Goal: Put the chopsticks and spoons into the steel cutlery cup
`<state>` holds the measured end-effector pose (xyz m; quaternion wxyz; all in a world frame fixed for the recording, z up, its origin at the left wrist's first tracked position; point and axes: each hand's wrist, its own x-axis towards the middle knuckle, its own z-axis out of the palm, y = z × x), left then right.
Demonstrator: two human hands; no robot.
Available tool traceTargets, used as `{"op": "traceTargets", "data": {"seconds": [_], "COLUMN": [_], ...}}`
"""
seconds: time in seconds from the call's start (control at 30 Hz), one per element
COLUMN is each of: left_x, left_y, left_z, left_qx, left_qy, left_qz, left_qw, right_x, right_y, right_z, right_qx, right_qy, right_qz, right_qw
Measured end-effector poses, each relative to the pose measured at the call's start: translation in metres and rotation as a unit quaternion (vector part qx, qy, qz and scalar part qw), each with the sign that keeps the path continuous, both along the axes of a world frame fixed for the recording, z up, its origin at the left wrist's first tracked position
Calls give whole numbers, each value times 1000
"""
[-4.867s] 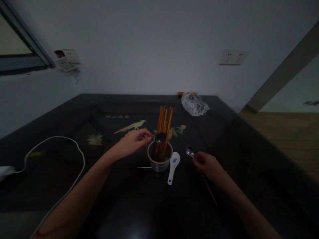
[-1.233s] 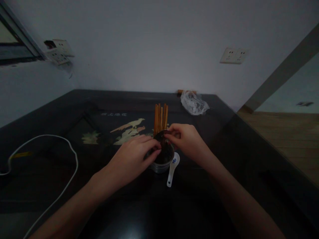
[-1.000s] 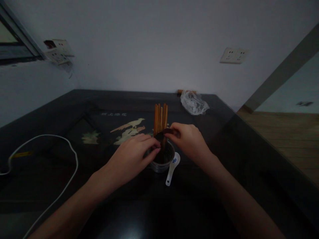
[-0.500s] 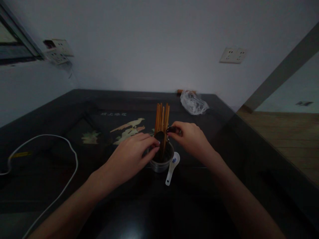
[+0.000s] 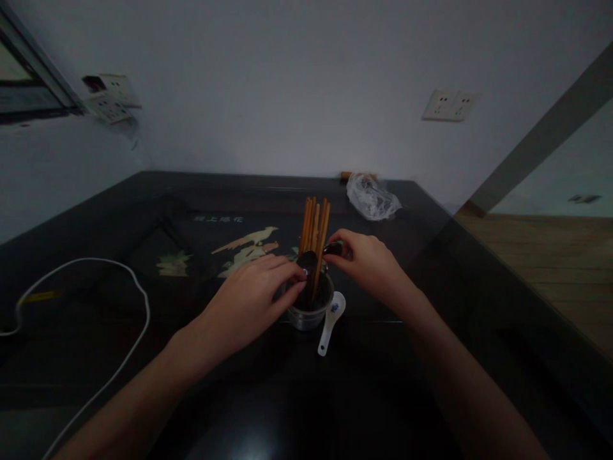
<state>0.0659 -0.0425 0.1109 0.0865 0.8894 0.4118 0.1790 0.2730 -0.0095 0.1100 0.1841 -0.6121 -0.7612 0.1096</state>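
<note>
A small metal cup [image 5: 309,313] stands on the dark table [image 5: 297,396] and holds several wooden chopsticks [image 5: 315,233] and a metal spoon [image 5: 306,260] with its bowl up. My left hand [image 5: 246,303] rests against the cup's left rim, fingers curled, fingertips at that spoon's bowl. My right hand [image 5: 371,265] is at the cup's right side and pinches the bowl of a second metal spoon [image 5: 332,249], whose handle goes down toward the cup. A white ceramic spoon [image 5: 330,321] with a blue mark lies on the table by the cup.
A white cable [image 5: 103,306] loops over the table's left part. A crumpled clear plastic bag [image 5: 372,198] lies at the back right, near the wall. Wall sockets [image 5: 447,105] sit above it. The table's right edge borders a wooden floor [image 5: 550,268].
My right hand picked the metal spoon off the table and brought it to the cup. Over the last second it has shifted the spoon's bowl slightly right; the chopsticks lean a little.
</note>
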Motion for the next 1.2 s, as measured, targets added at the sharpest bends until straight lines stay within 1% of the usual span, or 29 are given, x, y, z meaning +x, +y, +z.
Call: {"op": "traceTargets", "data": {"seconds": [0.13, 0.27, 0.47, 0.6, 0.67, 0.73, 0.77, 0.83, 0.93, 1.0, 1.07, 1.13, 1.2], "left_x": [-1, -1, 1, 7, 11, 16, 20, 28, 43, 52, 59, 63, 64], "left_y": [-2, -9, -27, -40, -48, -56, -60, -68, -75, -76, -75, -72, -69], "left_z": [1, 6, 15, 19, 20, 19, 17, 11, -5, -17, -26, -33, -38], "left_qx": [7, 14, 19, 16, 1, -15, -27, -59, -102, -98, -87, -94, -108], "left_qy": [-6, -16, -56, -44, -25, -2, 11, 43, 121, 170, 204, 225, 239], "left_qz": [-3, -8, -46, -60, -69, -78, -84, -104, -123, -100, -60, -29, -5], "left_qw": [1000, 1000, 997, 997, 997, 997, 996, 992, 980, 975, 973, 969, 965], "right_x": [3, 10, 25, 34, 37, 38, 38, 36, 31, 28, 27, 27, 27], "right_y": [-2, -5, -15, -23, -22, -20, -19, -20, -32, -42, -51, -56, -57], "right_z": [2, 9, 25, 34, 33, 26, 19, 0, -35, -55, -69, -77, -81], "right_qx": [-10, -21, 4, 13, 3, -19, -33, -63, -99, -111, -117, -114, -107], "right_qy": [10, 19, 21, -2, -12, -32, -47, -84, -124, -123, -118, -108, -100], "right_qz": [13, 24, -4, -24, -29, -30, -32, -41, -50, -47, -49, -49, -43], "right_qw": [1000, 999, 1000, 1000, 999, 999, 998, 994, 986, 985, 985, 986, 988]}}
